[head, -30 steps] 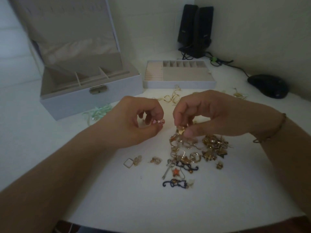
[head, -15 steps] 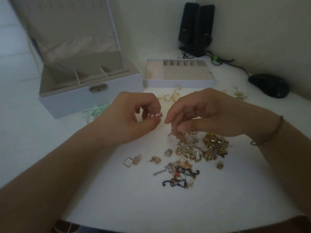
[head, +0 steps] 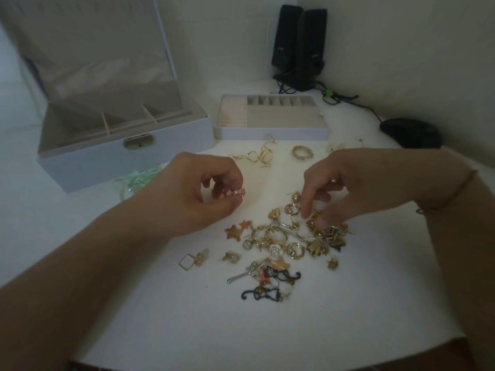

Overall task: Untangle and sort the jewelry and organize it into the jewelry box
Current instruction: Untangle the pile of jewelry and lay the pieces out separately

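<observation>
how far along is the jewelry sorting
Early. Done: the jewelry box is open and its tray is out, nothing visibly stored. In hand: the left hand pinches a small earring; the right hand picks at the pile. Left: nearly everything.

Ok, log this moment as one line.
left hand: pinches small pink earring | right hand: fingertips in gold jewelry pile | white jewelry box: open

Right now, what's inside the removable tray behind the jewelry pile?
The tray shows ring rolls at left, a row of small slots along the back and one wide compartment. No jewelry is visible inside. Its front wall hides the nearest strip of floor.
</observation>
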A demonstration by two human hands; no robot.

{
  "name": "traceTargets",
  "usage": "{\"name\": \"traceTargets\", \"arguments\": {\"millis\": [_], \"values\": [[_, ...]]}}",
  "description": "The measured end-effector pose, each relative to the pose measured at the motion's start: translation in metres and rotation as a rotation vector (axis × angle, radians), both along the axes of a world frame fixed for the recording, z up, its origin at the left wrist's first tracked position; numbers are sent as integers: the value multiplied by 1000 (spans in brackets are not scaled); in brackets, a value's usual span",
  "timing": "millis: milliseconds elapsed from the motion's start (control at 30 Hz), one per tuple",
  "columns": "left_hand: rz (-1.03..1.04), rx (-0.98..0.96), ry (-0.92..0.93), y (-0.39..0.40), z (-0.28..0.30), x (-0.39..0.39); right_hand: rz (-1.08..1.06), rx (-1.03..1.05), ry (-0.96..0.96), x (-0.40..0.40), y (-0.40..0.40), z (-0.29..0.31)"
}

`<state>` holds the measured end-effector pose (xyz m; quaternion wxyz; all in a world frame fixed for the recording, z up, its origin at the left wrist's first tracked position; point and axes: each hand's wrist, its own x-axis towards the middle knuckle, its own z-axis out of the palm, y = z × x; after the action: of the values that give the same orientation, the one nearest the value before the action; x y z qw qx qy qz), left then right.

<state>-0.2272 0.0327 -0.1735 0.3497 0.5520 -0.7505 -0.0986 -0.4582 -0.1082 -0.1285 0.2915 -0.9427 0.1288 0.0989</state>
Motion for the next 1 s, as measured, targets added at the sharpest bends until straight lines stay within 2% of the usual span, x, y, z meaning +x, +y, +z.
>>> {"name": "traceTargets", "arguments": {"millis": [233, 367, 467, 567, 667, 800, 1000], "values": [[81, -39, 68, -1, 0, -1, 5, -59, 36, 6, 10, -7], [122, -60, 88, -1, 0, 0, 27, -92, -9, 7, 15, -1], [112, -62, 78, -1, 0, -2, -27, -89, -230, 10, 19, 5], [88, -65, 80, -2, -1, -4, -238, -92, -498, 24, 21, -4], [70, -62, 122, -2, -2, -6, -309, -183, -586, 37, 28, -16], [92, -17, 230, -2, -1, -9, -362, 8, -583, 40, 31, -17], [123, 29, 278, -2, 1, -12, -352, 109, -572, 41, 37, -15]]}}
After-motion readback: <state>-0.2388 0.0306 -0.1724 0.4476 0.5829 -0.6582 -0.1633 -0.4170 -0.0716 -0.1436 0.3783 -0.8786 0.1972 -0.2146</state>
